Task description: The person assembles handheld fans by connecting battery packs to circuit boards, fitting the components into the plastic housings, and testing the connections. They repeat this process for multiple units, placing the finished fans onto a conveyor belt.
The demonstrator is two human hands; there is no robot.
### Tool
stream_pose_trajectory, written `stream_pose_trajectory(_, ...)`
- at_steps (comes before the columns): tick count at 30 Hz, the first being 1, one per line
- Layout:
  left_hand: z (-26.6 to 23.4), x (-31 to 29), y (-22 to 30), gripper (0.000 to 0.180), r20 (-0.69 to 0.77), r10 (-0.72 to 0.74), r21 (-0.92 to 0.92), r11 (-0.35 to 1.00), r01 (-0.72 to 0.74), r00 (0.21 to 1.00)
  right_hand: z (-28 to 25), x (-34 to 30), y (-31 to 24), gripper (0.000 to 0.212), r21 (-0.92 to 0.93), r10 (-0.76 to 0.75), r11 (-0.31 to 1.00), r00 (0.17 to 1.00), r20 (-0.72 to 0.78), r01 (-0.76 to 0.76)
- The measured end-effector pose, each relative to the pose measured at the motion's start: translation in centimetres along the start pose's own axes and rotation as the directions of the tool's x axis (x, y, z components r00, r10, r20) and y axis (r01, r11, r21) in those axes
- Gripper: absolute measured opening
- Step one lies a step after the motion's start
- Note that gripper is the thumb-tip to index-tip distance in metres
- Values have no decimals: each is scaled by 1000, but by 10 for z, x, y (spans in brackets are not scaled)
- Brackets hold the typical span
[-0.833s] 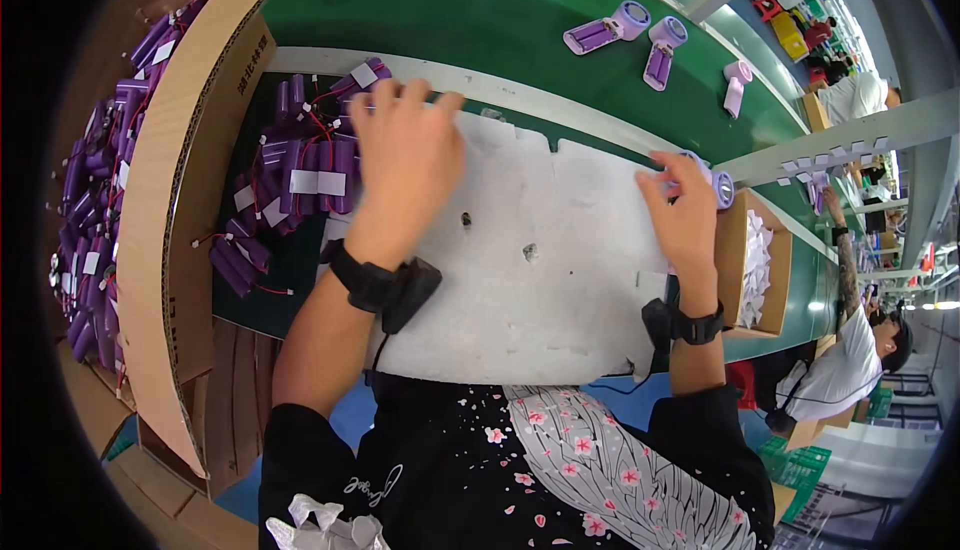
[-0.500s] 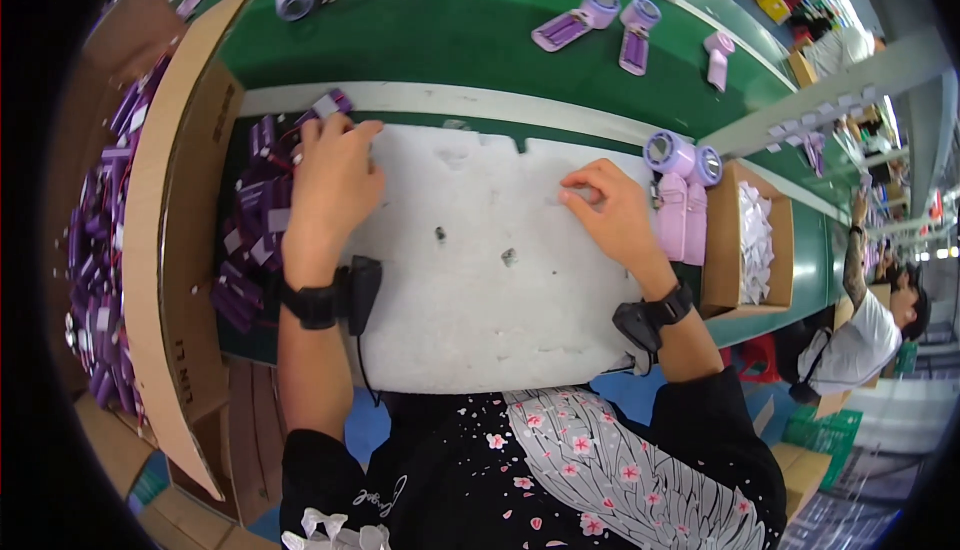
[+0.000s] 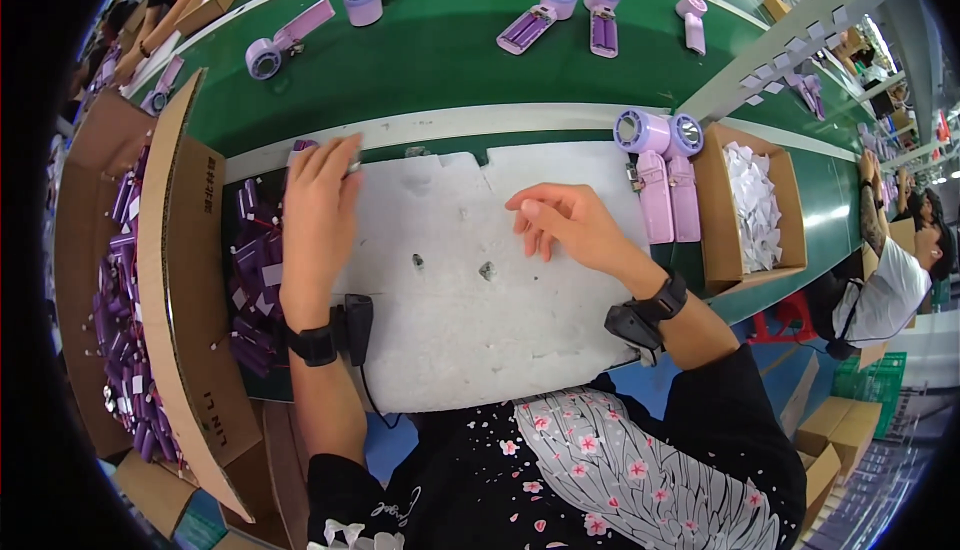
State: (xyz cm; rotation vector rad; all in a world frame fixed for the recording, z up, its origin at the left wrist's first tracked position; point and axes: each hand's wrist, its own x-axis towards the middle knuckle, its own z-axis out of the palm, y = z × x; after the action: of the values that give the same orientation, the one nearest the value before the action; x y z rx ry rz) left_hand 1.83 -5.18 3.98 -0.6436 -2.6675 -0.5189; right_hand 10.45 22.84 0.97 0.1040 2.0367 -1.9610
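My left hand [image 3: 322,200] is over the upper left corner of a white foam sheet [image 3: 450,320], beside a pile of purple battery packs [image 3: 262,270] with wires and white tags. Its fingers are curled and slightly blurred, and a small greyish bit [image 3: 354,163] shows at the fingertips; what it is I cannot make out. Above the right half of the sheet, my right hand [image 3: 565,222] is open, its fingers loosely bent and apart, with nothing visible in them. Two lilac handheld fans [image 3: 655,165] lie side by side past the sheet's right edge.
A cardboard box [image 3: 185,280] full of purple battery packs stands at left. At right, another box [image 3: 715,220] holds white paper pieces. Several lilac fans [image 3: 602,25], some with opened handles, lie on the green belt [image 3: 440,60]. A metal post [image 3: 770,40] rises behind. Other people sit farther off.
My left hand has lifted slightly away from the battery packs. My right hand has moved left over the sheet, and its pinched fingers have spread. The whole view has shifted.
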Motion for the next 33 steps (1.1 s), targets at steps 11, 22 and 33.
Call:
stream_pose_trajectory(11, -26, 3, 99, 77, 228, 530, -585, 745, -321, 816, 3, -5, 16, 37, 621, 57, 734, 937, 344, -273)
stream_pose_trajectory(22, 98, 212, -29, 95, 230, -211, 99, 976, 192, 950, 25, 3, 13, 16, 545, 16, 834, 991, 130, -85)
stream_pose_trajectory(33, 144, 296, -116, 82, 325, -170, 83, 985, 151, 930, 44, 6, 7, 19, 401, -10, 914, 987, 163, -57)
